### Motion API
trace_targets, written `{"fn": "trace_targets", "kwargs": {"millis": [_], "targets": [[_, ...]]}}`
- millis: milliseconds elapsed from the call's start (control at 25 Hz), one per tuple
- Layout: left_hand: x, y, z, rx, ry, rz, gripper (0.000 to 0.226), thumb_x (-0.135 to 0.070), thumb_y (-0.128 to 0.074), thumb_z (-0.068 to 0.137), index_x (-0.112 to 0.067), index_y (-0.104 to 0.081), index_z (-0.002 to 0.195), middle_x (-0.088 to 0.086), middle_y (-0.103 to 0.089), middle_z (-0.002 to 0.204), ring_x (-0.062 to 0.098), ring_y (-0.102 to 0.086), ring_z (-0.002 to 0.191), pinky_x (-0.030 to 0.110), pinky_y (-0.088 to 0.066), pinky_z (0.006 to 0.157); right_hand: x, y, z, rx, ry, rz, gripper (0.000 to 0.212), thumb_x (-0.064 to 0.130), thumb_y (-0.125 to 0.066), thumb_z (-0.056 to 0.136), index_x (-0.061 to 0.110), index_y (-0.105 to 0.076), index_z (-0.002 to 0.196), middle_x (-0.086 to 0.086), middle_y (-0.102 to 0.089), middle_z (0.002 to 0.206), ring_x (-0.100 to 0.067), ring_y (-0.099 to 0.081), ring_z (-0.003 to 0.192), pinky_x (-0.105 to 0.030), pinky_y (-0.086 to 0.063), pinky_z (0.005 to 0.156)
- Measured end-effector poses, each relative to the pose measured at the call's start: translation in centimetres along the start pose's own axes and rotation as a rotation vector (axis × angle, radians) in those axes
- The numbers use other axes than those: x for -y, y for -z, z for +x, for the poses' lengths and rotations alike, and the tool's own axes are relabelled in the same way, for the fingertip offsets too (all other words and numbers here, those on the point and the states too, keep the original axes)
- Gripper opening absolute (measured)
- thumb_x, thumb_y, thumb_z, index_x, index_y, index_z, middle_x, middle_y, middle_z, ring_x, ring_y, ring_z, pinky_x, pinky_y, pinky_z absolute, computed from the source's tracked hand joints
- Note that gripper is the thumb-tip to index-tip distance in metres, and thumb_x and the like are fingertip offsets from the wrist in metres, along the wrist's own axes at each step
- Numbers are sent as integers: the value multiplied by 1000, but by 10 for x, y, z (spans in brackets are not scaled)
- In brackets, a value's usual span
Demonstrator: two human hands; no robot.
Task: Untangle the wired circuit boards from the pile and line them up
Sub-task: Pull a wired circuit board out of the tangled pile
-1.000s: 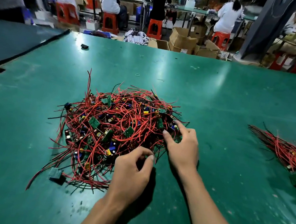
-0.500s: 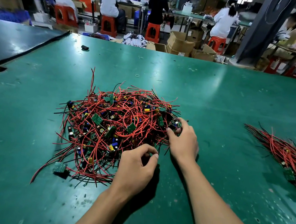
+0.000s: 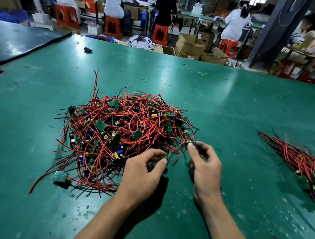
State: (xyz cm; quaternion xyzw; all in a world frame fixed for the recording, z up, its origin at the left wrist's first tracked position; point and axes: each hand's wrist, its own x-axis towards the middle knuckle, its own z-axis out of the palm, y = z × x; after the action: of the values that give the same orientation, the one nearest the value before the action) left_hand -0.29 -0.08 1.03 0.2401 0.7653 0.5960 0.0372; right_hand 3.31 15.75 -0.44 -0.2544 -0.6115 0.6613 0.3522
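Right fingers (image 3: 194,154) pinch circuit board (image 3: 189,143) at pile (image 3: 123,131) edge; left hand (image 3: 141,175) beside.

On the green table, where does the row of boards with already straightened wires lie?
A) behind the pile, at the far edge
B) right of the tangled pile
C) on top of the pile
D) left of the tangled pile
B: the row of straightened boards lies on the green table near the right edge of the view, apart from the tangled pile and to its right.
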Motion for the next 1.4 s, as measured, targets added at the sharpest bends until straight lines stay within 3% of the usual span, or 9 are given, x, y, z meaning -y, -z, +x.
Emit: {"fn": "trace_targets", "kwargs": {"millis": [280,480,640,720,880,1000,1120,1240,1400], "targets": [[-1,-2,-4,44,-43,-20,12,-26,-63,94,-23,-73,89,-20,-66,63,-5,-58,54,11,-42,57,33,24,-6,431,-488,554,17,26,-66,77,9,-64,77,2,-43,53,-8,-30,38,-21,-23,39],[0,-3,0,50,-42,-77,12,-22,-65,93,-20,-77,92,-15,-71,67,-4,-60,55,14,-44,55,39,30,-17,752,-656,566,26,22,-76,61,7,-60,76,4,-36,41,-9,-21,33,-17,-16,39],[-6,-6,-8,158,23,-221,30,-41,-64,88,-15,-74,79,-9,-64,57,4,-53,51,18,-42,51,41,36,-26,847,-699,203,26,22,-65,67,10,-58,89,-6,-50,56,-11,-38,38,-18,-29,37],[-7,-7,-9,231,91,-296,33,-46,-62,86,-14,-72,83,-5,-64,58,9,-54,51,22,-42,49,38,38,-29,811,-603,52,28,26,-66,72,11,-62,96,-13,-55,72,-11,-45,47,-20,-35,42],[-8,-6,-6,310,127,-324,22,-31,-69,88,-22,-71,108,0,-71,70,13,-63,58,24,-49,51,29,32,-30,638,-445,141,30,20,-67,79,14,-76,107,-11,-65,87,-14,-58,65,-22,-45,59],[-5,-8,-7,278,72,-220,23,-24,-69,90,-21,-71,113,2,-74,77,11,-65,64,27,-53,62,26,29,-28,614,-412,187,30,16,-67,78,12,-76,106,-7,-66,83,-8,-52,56,-16,-42,49],[-4,-12,-10,195,1,-127,26,-21,-75,85,-24,-73,111,-4,-75,79,13,-71,68,31,-58,65,23,30,-29,619,-382,225,26,25,-76,76,14,-77,100,-16,-63,91,-15,-56,66,-23,-50,59],[-4,-15,-14,163,-44,-70,27,-21,-81,77,-24,-72,102,-3,-69,68,11,-66,59,34,-57,61,21,29,-33,560,-328,218,24,27,-82,74,14,-73,91,-10,-62,77,-18,-56,62,-28,-51,56],[-4,-14,-16,178,-141,71,31,-27,-83,75,-24,-72,104,-6,-63,61,1,-55,54,18,-46,58,22,33,-29,398,-204,51,29,39,-77,78,17,-74,96,-5,-51,63,-15,-40,48,-23,-34,42]]}}
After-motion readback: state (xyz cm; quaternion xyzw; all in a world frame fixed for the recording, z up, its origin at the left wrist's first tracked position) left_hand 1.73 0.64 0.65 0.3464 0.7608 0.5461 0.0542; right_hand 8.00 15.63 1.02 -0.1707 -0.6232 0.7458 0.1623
